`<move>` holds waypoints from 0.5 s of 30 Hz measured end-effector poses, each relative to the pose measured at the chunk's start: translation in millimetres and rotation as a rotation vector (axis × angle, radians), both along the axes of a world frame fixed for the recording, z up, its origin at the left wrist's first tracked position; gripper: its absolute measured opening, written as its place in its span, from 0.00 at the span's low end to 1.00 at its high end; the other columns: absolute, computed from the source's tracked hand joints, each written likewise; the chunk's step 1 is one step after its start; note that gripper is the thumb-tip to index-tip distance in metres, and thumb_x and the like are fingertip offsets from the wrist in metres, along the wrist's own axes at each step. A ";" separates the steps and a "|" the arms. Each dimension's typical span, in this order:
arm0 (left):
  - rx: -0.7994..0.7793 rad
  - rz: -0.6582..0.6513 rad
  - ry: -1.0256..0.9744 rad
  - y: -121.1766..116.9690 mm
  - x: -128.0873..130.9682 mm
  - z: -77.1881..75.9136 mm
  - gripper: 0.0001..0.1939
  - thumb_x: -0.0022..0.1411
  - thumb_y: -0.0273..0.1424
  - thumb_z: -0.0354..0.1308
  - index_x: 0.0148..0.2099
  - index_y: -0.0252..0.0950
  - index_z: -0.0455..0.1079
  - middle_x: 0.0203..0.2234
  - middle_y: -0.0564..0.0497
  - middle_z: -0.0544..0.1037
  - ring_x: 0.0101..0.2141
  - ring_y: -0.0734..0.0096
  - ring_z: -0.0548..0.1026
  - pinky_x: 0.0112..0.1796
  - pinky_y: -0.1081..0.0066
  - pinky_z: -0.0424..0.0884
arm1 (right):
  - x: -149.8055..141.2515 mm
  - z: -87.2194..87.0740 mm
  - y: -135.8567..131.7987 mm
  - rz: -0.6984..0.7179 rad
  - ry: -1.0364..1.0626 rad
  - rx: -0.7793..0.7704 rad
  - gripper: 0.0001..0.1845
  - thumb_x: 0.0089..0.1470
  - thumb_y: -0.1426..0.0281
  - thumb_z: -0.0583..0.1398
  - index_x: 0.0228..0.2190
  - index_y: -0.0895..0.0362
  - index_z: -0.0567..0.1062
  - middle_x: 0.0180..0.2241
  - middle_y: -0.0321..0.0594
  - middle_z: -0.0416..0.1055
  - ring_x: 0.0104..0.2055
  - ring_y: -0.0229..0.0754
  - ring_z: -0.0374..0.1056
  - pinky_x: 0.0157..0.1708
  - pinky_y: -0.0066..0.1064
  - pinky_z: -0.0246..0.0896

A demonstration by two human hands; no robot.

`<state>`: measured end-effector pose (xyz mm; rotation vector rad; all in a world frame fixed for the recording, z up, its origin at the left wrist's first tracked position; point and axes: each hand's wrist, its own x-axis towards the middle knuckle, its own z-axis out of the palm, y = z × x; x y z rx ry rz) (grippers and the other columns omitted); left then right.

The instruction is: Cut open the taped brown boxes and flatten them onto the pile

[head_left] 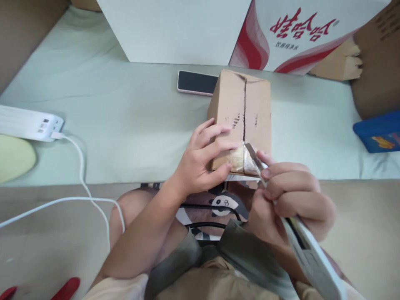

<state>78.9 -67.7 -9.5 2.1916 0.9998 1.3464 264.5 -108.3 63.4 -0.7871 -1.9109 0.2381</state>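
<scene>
A small brown cardboard box (233,98) lies near the front edge of the table, its seam running away from me. Clear tape (237,160) covers the near end of that seam. My left hand (203,160) rests on the box's left side, fingers spread over the top and thumb at the near edge. In my right hand (287,196) is a utility knife (309,258), its fingers wrapped round the pale body. The tip of the blade touches or hovers just over the taped seam; I cannot tell which.
Behind the box lie a phone (196,82) and a large white carton (184,31) with red print. A white power strip (28,123) with a cable (81,162) sits at the left. A blue package (379,131) is at the right edge.
</scene>
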 end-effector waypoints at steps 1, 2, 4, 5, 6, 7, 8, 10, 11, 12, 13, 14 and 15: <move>0.013 -0.001 -0.005 0.0 0.1 0.0 0.18 0.68 0.41 0.55 0.56 0.44 0.74 0.60 0.42 0.75 0.61 0.51 0.72 0.69 0.40 0.60 | -0.3 -0.2 0.1 -0.001 0.001 0.005 0.19 0.44 0.84 0.63 0.23 0.52 0.60 0.26 0.30 0.64 0.32 0.37 0.68 0.49 0.43 0.84; 0.023 0.000 -0.009 -0.1 0.3 0.1 0.18 0.69 0.41 0.55 0.57 0.43 0.74 0.60 0.42 0.75 0.61 0.51 0.72 0.69 0.40 0.61 | -1.0 -0.5 0.5 -0.005 0.008 0.013 0.18 0.44 0.84 0.62 0.23 0.52 0.61 0.25 0.29 0.64 0.31 0.37 0.68 0.49 0.42 0.84; 0.025 0.003 -0.011 -0.5 0.4 0.1 0.18 0.69 0.40 0.55 0.57 0.44 0.74 0.61 0.42 0.75 0.62 0.51 0.72 0.69 0.40 0.62 | -2.6 -1.2 1.9 -0.013 0.030 0.035 0.18 0.45 0.84 0.62 0.24 0.51 0.61 0.24 0.29 0.65 0.29 0.37 0.68 0.47 0.42 0.85; 0.011 0.007 -0.005 -0.8 0.4 0.2 0.18 0.69 0.40 0.55 0.57 0.44 0.74 0.61 0.43 0.75 0.63 0.50 0.71 0.68 0.40 0.62 | -3.2 -1.5 2.6 -0.016 0.031 0.034 0.19 0.45 0.84 0.62 0.24 0.51 0.61 0.24 0.28 0.65 0.29 0.37 0.69 0.47 0.43 0.85; -0.005 0.011 0.002 -1.1 0.4 0.2 0.18 0.68 0.41 0.55 0.56 0.44 0.74 0.61 0.43 0.75 0.63 0.50 0.70 0.68 0.40 0.63 | -3.6 -1.7 3.4 -0.013 0.025 0.029 0.19 0.45 0.84 0.63 0.24 0.51 0.61 0.23 0.28 0.65 0.29 0.38 0.69 0.47 0.43 0.85; -0.018 0.015 0.009 -1.4 0.4 0.2 0.18 0.68 0.42 0.55 0.56 0.44 0.74 0.61 0.43 0.75 0.64 0.49 0.70 0.67 0.40 0.64 | -3.6 -1.7 4.0 -0.004 0.012 0.025 0.19 0.45 0.84 0.63 0.24 0.51 0.61 0.23 0.28 0.66 0.29 0.38 0.70 0.47 0.43 0.85; -0.023 0.017 0.012 -1.5 0.3 0.1 0.18 0.68 0.42 0.54 0.56 0.45 0.75 0.61 0.43 0.74 0.64 0.49 0.69 0.67 0.40 0.64 | -3.2 -1.6 4.4 0.005 -0.002 0.024 0.19 0.44 0.84 0.63 0.24 0.51 0.62 0.24 0.28 0.66 0.29 0.38 0.70 0.47 0.43 0.85; -0.006 0.014 0.005 -1.6 0.3 0.0 0.18 0.69 0.41 0.54 0.56 0.44 0.74 0.61 0.42 0.75 0.64 0.49 0.69 0.67 0.40 0.64 | -2.0 -1.3 4.6 0.009 -0.018 0.018 0.18 0.44 0.84 0.63 0.25 0.51 0.63 0.25 0.28 0.67 0.30 0.38 0.71 0.47 0.43 0.85; 0.005 0.012 0.001 -1.5 0.3 0.0 0.18 0.69 0.41 0.54 0.56 0.44 0.74 0.61 0.42 0.75 0.64 0.49 0.70 0.67 0.40 0.64 | -1.4 -1.3 4.3 0.003 -0.022 0.011 0.18 0.44 0.84 0.63 0.26 0.51 0.63 0.25 0.28 0.68 0.30 0.38 0.72 0.47 0.43 0.85; 0.009 0.011 0.001 -1.4 0.3 0.0 0.18 0.68 0.40 0.54 0.57 0.44 0.74 0.61 0.42 0.75 0.64 0.50 0.70 0.67 0.41 0.64 | -1.0 -1.2 4.0 -0.004 -0.024 0.005 0.18 0.45 0.84 0.63 0.26 0.50 0.63 0.25 0.29 0.68 0.31 0.38 0.72 0.46 0.43 0.86; 0.007 0.011 0.004 -1.2 0.3 0.0 0.18 0.68 0.40 0.55 0.57 0.44 0.74 0.61 0.42 0.75 0.64 0.50 0.70 0.68 0.40 0.64 | -0.8 -1.2 3.8 -0.012 -0.021 -0.001 0.18 0.45 0.84 0.63 0.26 0.50 0.63 0.25 0.29 0.68 0.31 0.38 0.72 0.45 0.42 0.86; 0.000 0.011 0.008 -1.0 0.4 0.1 0.18 0.68 0.40 0.55 0.56 0.45 0.74 0.61 0.42 0.75 0.63 0.49 0.70 0.68 0.40 0.63 | -0.9 -1.1 3.7 -0.015 -0.008 0.002 0.18 0.46 0.83 0.63 0.26 0.50 0.63 0.25 0.29 0.67 0.30 0.38 0.71 0.43 0.42 0.86; -0.010 0.012 0.010 -0.9 0.5 0.1 0.18 0.67 0.40 0.55 0.56 0.45 0.74 0.61 0.43 0.75 0.63 0.49 0.70 0.68 0.40 0.63 | -1.3 -0.9 3.9 -0.016 0.006 0.005 0.17 0.47 0.83 0.63 0.26 0.51 0.63 0.25 0.29 0.67 0.30 0.38 0.71 0.42 0.41 0.85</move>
